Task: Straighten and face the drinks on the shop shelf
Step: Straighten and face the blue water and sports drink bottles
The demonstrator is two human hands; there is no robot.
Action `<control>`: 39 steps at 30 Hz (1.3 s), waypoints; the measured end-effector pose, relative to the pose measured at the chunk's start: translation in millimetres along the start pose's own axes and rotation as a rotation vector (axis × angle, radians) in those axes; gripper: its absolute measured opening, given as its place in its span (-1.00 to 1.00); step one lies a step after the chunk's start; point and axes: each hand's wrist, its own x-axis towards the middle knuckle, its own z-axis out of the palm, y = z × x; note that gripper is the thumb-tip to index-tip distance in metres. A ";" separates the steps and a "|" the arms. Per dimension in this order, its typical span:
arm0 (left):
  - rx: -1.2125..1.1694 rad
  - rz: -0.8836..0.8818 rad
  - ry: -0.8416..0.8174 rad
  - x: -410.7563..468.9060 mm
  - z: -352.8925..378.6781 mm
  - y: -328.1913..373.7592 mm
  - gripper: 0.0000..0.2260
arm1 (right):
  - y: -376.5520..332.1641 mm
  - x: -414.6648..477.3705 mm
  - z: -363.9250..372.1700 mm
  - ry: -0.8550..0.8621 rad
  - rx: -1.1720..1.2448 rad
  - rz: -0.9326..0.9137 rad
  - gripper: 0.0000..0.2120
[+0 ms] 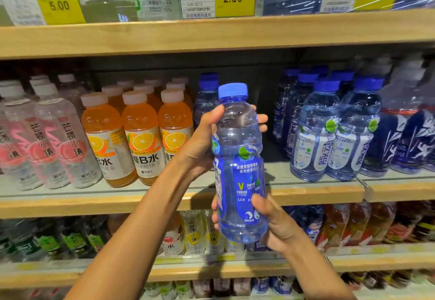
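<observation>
Both hands gripped the upright blue bottle point(239, 158) (left hand point(202, 144) high, right hand point(273, 222) low) before the shelf point(306, 192) gap.

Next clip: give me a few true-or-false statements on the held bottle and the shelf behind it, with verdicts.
1. Both hands hold the blue bottle. True: left hand high, right hand low.
2. The bottle's cap is off. False: its blue cap is on.
3. The orange drinks stand left of the held bottle. True.
4. The held bottle stands on the shelf. False: it is lifted in front of it.
</observation>
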 end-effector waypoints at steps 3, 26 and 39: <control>0.275 0.050 0.242 -1.2 2.7 1.6 -0.67 | -2.5 -3.6 -0.4 0.221 -0.106 -0.061 -0.17; 0.307 0.182 0.522 10.6 26.3 -4.5 -0.76 | -11.0 -13.6 3.8 0.434 -0.253 -0.141 -0.21; -0.499 -0.065 -0.241 9.1 7.6 -14.2 -0.57 | -20.8 -3.8 18.8 -0.042 -0.142 0.062 -0.31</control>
